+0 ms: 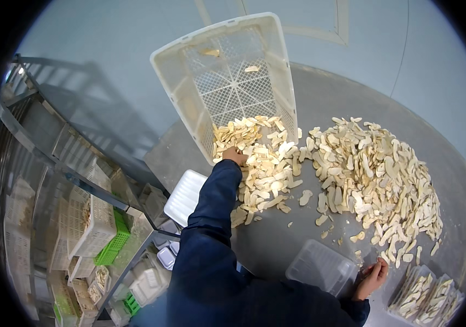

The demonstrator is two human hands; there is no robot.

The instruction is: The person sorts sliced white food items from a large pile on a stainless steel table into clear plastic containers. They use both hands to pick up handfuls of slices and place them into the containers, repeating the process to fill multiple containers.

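My left hand reaches to the open side of a white plastic crate, with its fingers at the pale dried slices that spread from the crate onto the grey table. Whether it grips a slice cannot be told. The crate lies tipped on its side, with two slices stuck farther in. My right hand is near the table's front edge, thumb and fingertips together, by the lower edge of a large heap of slices. Just left of it lies a clear plastic tray.
Clear containers filled with slices stand at the lower right. White foam trays are left of my left arm. A metal rack at the left holds white crates and a green basket. A pale wall runs behind the table.
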